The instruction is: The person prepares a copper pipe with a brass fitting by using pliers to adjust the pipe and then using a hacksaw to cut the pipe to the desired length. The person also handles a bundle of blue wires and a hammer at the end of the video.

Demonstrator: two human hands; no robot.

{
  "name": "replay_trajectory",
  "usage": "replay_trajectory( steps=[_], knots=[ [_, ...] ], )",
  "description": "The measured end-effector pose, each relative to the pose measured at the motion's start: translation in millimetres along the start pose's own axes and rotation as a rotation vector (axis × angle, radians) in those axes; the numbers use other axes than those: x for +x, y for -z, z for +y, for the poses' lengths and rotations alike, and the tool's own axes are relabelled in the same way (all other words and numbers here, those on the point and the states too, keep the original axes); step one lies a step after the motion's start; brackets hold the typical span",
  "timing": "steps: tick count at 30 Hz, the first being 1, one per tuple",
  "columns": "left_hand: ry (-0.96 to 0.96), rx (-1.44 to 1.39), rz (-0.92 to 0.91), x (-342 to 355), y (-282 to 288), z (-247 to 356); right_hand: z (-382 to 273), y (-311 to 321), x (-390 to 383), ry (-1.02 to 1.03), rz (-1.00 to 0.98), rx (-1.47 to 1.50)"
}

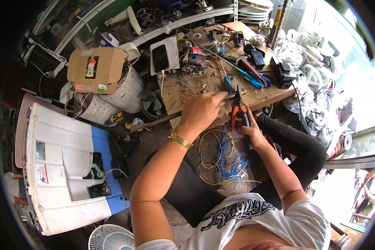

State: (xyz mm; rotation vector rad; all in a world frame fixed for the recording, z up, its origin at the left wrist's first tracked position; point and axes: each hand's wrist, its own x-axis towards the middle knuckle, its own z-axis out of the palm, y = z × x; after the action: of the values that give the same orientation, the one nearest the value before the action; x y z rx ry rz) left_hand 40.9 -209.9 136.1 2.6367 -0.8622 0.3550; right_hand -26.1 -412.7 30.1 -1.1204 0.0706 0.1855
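My right hand (pixel 251 130) is wrapped round the handles of orange-and-black pliers (pixel 236 111), whose jaws point away from me over the workbench edge. Close to the jaws, my left hand (pixel 201 109), with a gold watch on its wrist, pinches a small, thin greyish piece that I cannot make out clearly. Just beyond my fingers lies a screwdriver (pixel 228 84) with a teal handle. Below both hands, a tangle of blue and yellow wires (pixel 229 162) rests on the floor between my legs.
The wooden workbench (pixel 175 98) carries a black phone (pixel 160 57), a blue-handled tool (pixel 251 79), a black power adapter (pixel 255 56) and small metal parts. Left stand a cardboard box (pixel 77 66) on woven baskets and a white-and-blue plastic housing (pixel 62 137). White fan parts (pixel 316 79) crowd the right.
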Motion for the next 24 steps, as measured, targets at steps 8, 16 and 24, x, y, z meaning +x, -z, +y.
replay_trajectory(
  steps=[8,16,24],
  knots=[
    [-0.051,-0.051,-0.046,0,-14,7,11,14,-9,-0.030,-0.041,-0.102],
    [-0.009,-0.033,-0.104,-5,-23,8,12,17,-17,-0.131,-0.034,-0.029],
    [0.119,0.027,-0.188,-5,-19,-15,3,36,-18,-0.339,-0.125,-0.021]
  ],
)
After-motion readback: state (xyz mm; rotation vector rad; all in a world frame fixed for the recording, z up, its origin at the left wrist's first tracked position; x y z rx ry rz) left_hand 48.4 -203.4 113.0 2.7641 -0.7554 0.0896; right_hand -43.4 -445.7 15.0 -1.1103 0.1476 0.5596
